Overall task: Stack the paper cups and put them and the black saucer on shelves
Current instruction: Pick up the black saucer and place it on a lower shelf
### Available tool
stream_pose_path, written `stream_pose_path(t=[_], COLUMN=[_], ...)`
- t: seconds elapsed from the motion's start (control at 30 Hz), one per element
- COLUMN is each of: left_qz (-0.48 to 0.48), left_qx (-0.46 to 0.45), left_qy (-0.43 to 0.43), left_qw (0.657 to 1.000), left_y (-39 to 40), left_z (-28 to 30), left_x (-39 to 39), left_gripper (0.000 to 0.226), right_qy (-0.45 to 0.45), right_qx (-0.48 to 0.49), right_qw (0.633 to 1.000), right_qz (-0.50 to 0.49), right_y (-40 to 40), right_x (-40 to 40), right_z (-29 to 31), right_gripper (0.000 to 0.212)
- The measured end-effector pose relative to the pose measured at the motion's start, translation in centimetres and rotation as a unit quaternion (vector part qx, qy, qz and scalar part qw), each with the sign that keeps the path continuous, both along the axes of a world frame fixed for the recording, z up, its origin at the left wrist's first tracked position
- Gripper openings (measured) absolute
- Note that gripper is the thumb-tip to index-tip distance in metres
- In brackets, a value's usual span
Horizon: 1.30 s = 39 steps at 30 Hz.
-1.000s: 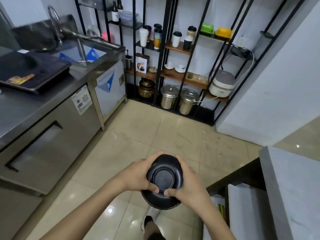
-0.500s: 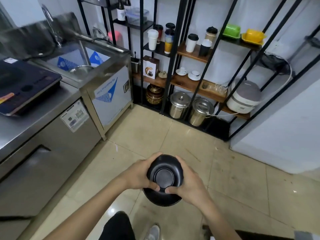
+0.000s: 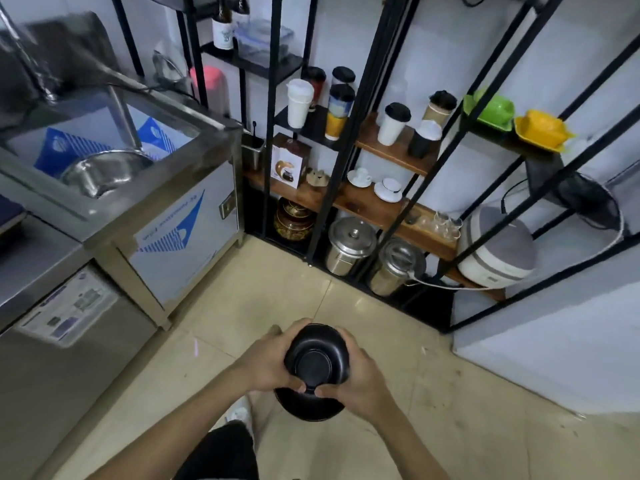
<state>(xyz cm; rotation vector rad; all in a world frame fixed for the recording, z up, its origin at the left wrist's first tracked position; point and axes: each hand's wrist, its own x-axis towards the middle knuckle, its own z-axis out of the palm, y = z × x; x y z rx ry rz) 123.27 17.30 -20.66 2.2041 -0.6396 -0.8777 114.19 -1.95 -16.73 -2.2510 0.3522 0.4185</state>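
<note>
I hold a black saucer (image 3: 317, 358) upside down in front of me, low in the view, with a second black rim showing just beneath it. My left hand (image 3: 268, 362) grips its left side and my right hand (image 3: 360, 374) grips its right side, thumbs meeting at the near edge. Ahead stands a black metal shelf rack (image 3: 349, 140) with wooden boards. Paper cups stand on it: a white one (image 3: 298, 102), a white one with a black lid (image 3: 393, 123), a brown one (image 3: 438, 106) and a black one (image 3: 423, 138).
A steel sink unit (image 3: 166, 188) and counter stand at the left. On the rack are two white cups on saucers (image 3: 375, 183), steel pots (image 3: 349, 244), a rice cooker (image 3: 497, 247), green and yellow dishes (image 3: 519, 119). A white wall (image 3: 554, 334) juts out at the right. Tiled floor lies between.
The view has moved closer to the shelf rack, which now looks larger. Both hands keep the same hold on the black saucer.
</note>
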Motion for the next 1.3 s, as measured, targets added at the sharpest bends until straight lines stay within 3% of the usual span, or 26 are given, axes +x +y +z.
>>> stream_pose_path(t=[0.13, 0.5, 0.77, 1.03, 1.3], left_qz=[0.004, -0.037, 0.033, 0.010, 0.009], left_qx=[0.019, 0.029, 0.058, 0.072, 0.032], left_qy=[-0.003, 0.030, 0.030, -0.010, -0.053], left_qw=[1.000, 0.998, 0.997, 0.997, 0.998], left_y=[-3.0, -16.0, -26.4, -33.1, -38.5], left_z=[0.3, -2.6, -7.1, -10.6, -20.7], left_x=[7.8, 24.4, 33.6, 44.7, 55.9], left_gripper=[0.121, 0.120, 0.122, 0.122, 0.117], right_qy=[-0.002, 0.049, 0.035, -0.019, -0.048], right_qx=[0.003, -0.002, 0.005, 0.022, -0.063], right_qw=[1.000, 0.997, 0.999, 0.993, 0.976], right_qz=[-0.006, -0.053, -0.009, -0.111, -0.204], right_y=[-2.6, -15.4, -26.6, -31.5, -34.6], right_x=[7.9, 23.4, 34.7, 43.9, 54.3], right_z=[0.0, -3.9, -8.8, -13.2, -23.6], right_gripper=[0.102, 0.120, 0.121, 0.106, 0.094])
